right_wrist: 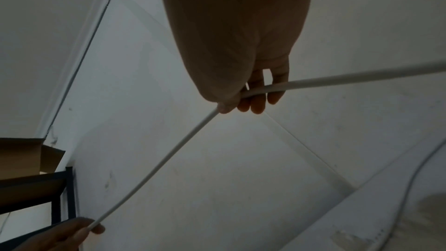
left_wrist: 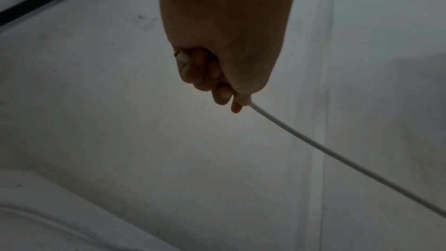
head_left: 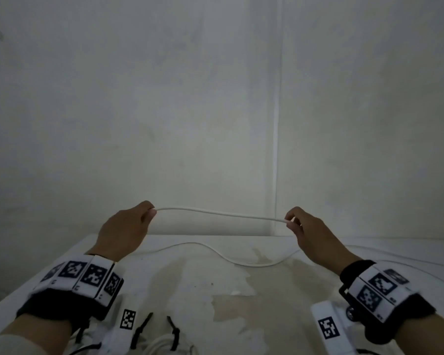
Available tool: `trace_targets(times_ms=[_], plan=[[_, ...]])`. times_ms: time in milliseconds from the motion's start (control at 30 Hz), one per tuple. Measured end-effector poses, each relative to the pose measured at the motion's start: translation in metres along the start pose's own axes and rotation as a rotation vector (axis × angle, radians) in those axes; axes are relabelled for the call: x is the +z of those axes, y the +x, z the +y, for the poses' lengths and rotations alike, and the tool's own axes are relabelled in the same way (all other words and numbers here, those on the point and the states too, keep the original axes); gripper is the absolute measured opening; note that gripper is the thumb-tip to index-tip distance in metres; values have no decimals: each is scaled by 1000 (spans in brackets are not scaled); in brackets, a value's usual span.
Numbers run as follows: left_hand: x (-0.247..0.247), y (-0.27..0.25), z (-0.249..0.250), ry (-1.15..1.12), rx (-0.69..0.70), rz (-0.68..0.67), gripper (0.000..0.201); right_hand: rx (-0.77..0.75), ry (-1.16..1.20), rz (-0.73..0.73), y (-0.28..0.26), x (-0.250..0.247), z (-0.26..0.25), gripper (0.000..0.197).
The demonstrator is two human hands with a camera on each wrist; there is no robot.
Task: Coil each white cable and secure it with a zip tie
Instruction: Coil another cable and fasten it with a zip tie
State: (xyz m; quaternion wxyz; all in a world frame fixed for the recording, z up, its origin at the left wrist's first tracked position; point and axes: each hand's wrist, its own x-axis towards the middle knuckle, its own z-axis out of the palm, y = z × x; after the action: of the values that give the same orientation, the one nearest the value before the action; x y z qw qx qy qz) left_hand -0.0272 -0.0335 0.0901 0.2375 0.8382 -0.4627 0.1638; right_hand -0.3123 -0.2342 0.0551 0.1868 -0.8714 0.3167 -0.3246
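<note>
A white cable (head_left: 221, 214) stretches in the air between my two hands, above the far part of the table. My left hand (head_left: 128, 229) grips its end in a fist; in the left wrist view the plug end sits inside the curled fingers (left_wrist: 205, 75) and the cable (left_wrist: 337, 156) runs off to the lower right. My right hand (head_left: 305, 231) pinches the cable (right_wrist: 154, 169) between thumb and fingers. More of this cable (head_left: 231, 260) lies in a wave on the table (head_left: 241, 316). Black zip ties (head_left: 141, 329) lie near the front edge.
A coiled white cable (head_left: 162, 347) lies by the zip ties at the bottom edge. A white wall (head_left: 215, 98) rises just behind the table. A dark metal shelf (right_wrist: 60, 188) with a cardboard box (right_wrist: 21, 156) stands to the left.
</note>
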Motion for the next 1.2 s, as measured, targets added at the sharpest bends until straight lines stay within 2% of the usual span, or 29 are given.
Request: trace_targets(times_ms=[167,267,367,500,633,700,733,800,933,1033,1133,1200], plan=[[-17,-15,11,-97,-30,20,27,15,-30,15,-15,-14,5,9],[-23,-22,29,-329,-61,22,25,-2,-153,-21,-23,-11,7,13],[-28,-30,52,-613,-71,84,29,-3,-252,-117,-30,0,10,19],[-29,-42,75,-759,37,94,28,-76,-348,-277,-37,15,4,27],[-18,-51,86,-799,120,39,25,-196,-473,-345,-43,25,-11,39],[-11,-55,90,-766,155,42,21,-312,-470,-286,-46,29,-19,43],[-8,-57,93,-739,168,43,19,-424,-454,-201,-46,32,-21,45],[0,-61,98,-680,189,23,16,-542,-410,-104,-48,32,-26,48],[16,-72,106,-570,235,-60,16,-735,-399,20,-47,23,-47,34],[26,-80,112,-494,262,-130,23,-746,-329,58,-38,18,-57,35],[27,-85,116,-507,199,-175,32,-702,-290,57,-31,21,-54,46],[27,-87,117,-524,178,-182,38,-673,-280,52,-28,23,-51,46]])
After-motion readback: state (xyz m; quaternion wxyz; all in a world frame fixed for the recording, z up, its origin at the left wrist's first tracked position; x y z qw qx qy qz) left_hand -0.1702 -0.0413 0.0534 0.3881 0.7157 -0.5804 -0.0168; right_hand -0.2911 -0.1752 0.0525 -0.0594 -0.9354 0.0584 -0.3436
